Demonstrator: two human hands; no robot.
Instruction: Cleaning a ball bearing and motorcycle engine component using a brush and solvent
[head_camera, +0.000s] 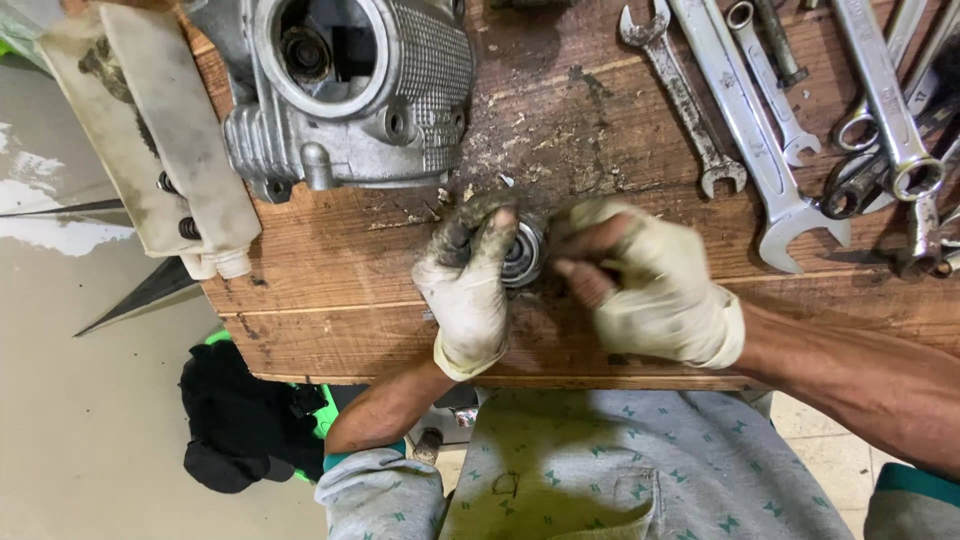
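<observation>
The left hand (465, 285), in a dirty pale glove, curls its fingers around a small round metal part (523, 254), a shiny ring with a hole in the middle. The part sits on the wooden table (330, 270), between both hands. The right hand (650, 285) wears a glove too, and 2 bare fingertips stick out and pinch at the edge of the ring. That hand looks blurry.

Just behind the hands, crumbs of dirt and a dark stain lie on the wood. Farther back on the left sits a big grey engine part (350, 90) with a round opening. On the right lies a row of wrenches (770, 130), well apart from the hands.

The gloves look greasy, so I think the ring could slip out and roll off the table edge near the person. Dirt from the table could also get inside the ring. The bare fingertips could get pinched.
</observation>
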